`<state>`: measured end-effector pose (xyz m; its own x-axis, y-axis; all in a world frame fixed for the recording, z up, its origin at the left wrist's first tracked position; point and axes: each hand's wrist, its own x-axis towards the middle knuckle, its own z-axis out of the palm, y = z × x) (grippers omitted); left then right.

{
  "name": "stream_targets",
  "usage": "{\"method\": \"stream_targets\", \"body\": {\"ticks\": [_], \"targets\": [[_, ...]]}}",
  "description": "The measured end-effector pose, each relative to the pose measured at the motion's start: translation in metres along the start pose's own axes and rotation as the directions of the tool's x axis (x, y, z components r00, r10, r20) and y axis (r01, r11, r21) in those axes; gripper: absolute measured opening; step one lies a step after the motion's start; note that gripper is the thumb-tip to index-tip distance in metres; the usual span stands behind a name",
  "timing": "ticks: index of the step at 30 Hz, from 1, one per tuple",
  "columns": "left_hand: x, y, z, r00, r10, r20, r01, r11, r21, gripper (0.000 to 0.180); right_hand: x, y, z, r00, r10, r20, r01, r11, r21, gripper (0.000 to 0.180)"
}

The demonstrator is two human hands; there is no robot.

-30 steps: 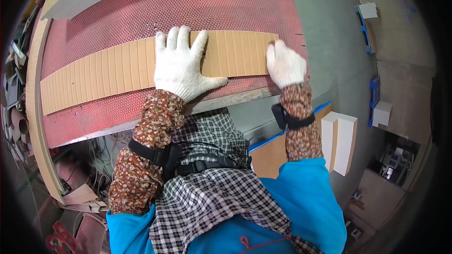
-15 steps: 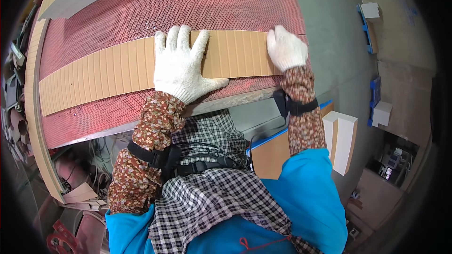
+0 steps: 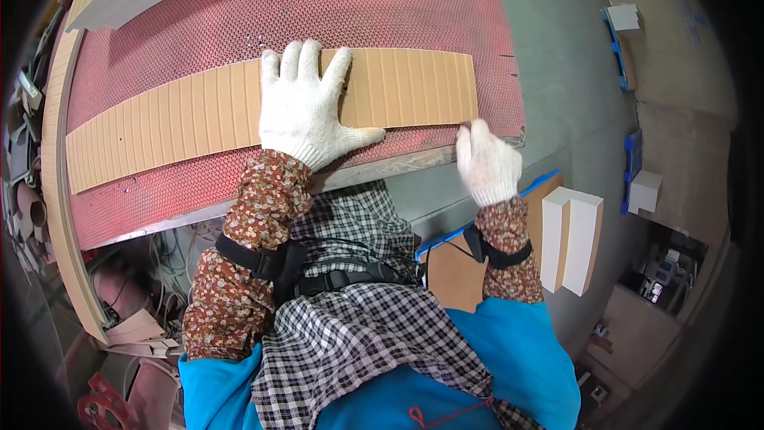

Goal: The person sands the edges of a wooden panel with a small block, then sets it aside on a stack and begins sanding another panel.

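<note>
So, clock read off the middle of the view: a long tan board (image 3: 414,87) with grooves across it is laid on a red mesh mat (image 3: 358,0), stretched from about 9 o'clock over to 1. It's curved along its long edges, and its far right end is cut off square-ish.

The left hand (image 3: 302,107), in a white knit glove, is planted on the board between 10 and 11, palm down, fingers fanned and thumb stuck out toward 2. The right hand (image 3: 487,161), gloved too, is parked between 2 and 3, right by the board's near corner, fingers curled in together. Something small and dark can be spotted at its fingertips, but whether it's actually being pinched can't be told, and contact with the corner can't be made out either.

Both forearms are covered by flowery sleeves (image 3: 267,199) with black straps (image 3: 259,261) around them, and a checked apron (image 3: 350,326) is worn at 6. White blocks (image 3: 585,243) are stood between 3 and 4, a brown panel (image 3: 455,275) is seen near 5, and offcuts (image 3: 139,328) are piled around 8.
</note>
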<state>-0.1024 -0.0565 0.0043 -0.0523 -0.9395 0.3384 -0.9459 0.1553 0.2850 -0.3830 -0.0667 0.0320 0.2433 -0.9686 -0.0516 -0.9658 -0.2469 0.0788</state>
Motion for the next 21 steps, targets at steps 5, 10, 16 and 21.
{"method": "stream_targets", "body": {"ticks": [5, 10, 16, 21], "targets": [[0.000, 0.001, 0.001, 1.000, -0.007, 0.018, 0.007, 1.000, 0.001, 0.097, -0.016, 0.000, 0.003, 0.998, -0.006, -0.062, 0.011, 0.997, 0.076, 0.025], [0.001, 0.002, -0.001, 0.999, -0.007, 0.041, 0.007, 1.000, -0.005, 0.098, -0.003, -0.016, 0.005, 0.997, 0.021, -0.077, -0.013, 0.995, 0.103, 0.026], [0.002, 0.000, -0.001, 0.999, -0.001, 0.032, 0.002, 1.000, -0.016, 0.099, -0.002, -0.012, 0.008, 0.999, 0.032, -0.031, -0.029, 0.994, 0.106, 0.029], [0.001, 0.000, 0.000, 1.000, -0.003, 0.019, 0.004, 1.000, -0.011, 0.100, 0.002, -0.015, 0.004, 0.998, 0.060, 0.004, -0.060, 0.995, 0.077, 0.028]]}}
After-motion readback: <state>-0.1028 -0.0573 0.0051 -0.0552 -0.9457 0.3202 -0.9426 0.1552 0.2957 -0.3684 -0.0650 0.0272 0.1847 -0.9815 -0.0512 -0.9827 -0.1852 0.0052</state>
